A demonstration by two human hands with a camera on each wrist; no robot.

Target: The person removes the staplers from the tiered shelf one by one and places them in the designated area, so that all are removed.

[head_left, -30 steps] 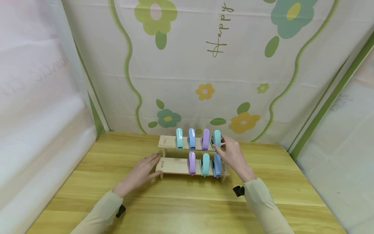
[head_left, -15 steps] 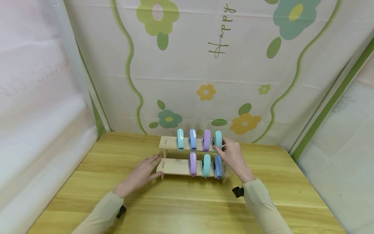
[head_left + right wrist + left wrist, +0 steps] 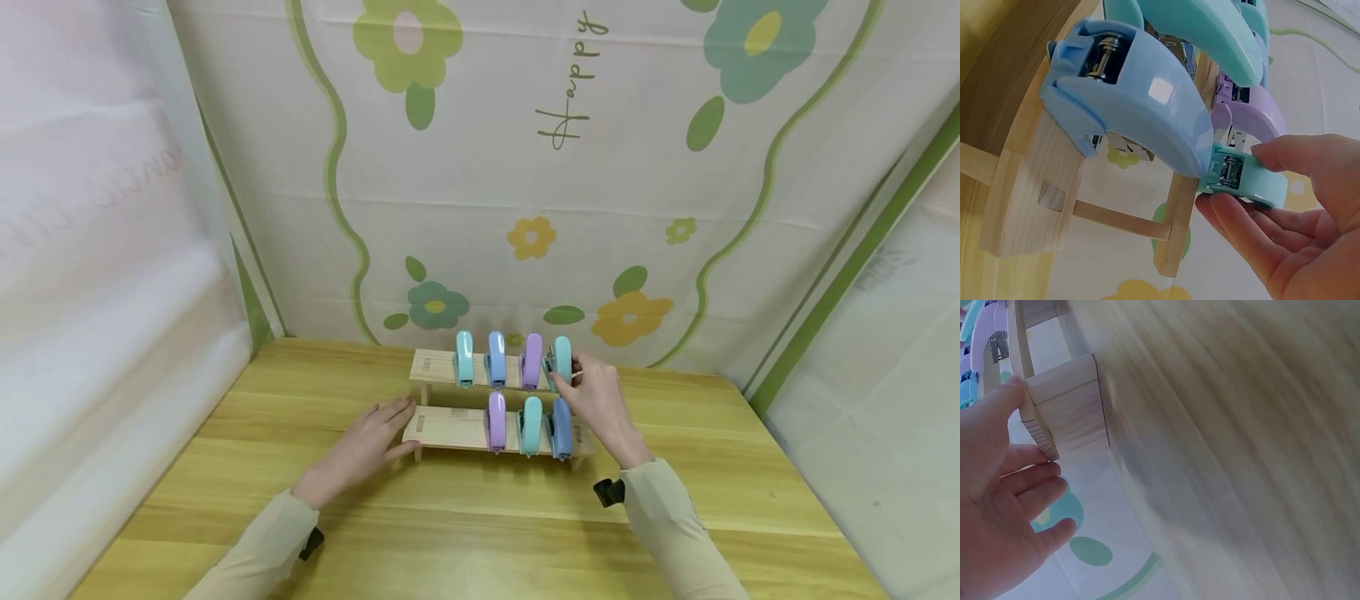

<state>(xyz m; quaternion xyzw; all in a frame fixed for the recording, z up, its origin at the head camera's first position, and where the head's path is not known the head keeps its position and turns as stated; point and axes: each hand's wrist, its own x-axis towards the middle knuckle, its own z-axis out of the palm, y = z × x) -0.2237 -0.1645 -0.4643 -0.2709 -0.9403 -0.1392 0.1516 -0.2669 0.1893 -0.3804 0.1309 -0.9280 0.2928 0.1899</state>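
Observation:
My right hand [image 3: 600, 400] pinches a turquoise stapler [image 3: 562, 360] at the right end of the upper tier. In the right wrist view the thumb is on one side of this stapler [image 3: 1250, 178] and the fingers on the other. My left hand [image 3: 367, 440] holds the left end of the wooden two-tier stand [image 3: 446, 427]; in the left wrist view the thumb lies at one edge of the board [image 3: 1038, 428] and the index finger at the other. Left of the pinched stapler stand a purple [image 3: 532, 362], a blue [image 3: 497, 358] and a turquoise stapler [image 3: 465, 358].
The lower tier carries a purple [image 3: 497, 421], a turquoise [image 3: 531, 425] and a blue stapler [image 3: 561, 427]. The stand is on a wooden table [image 3: 480, 533], close to a flower-print cloth backdrop [image 3: 450, 208]. Cloth walls [image 3: 112, 292] rise along both sides.
The scene has drifted slightly rightward in the head view. Both hands keep their holds, and the staplers keep their places on the stand.

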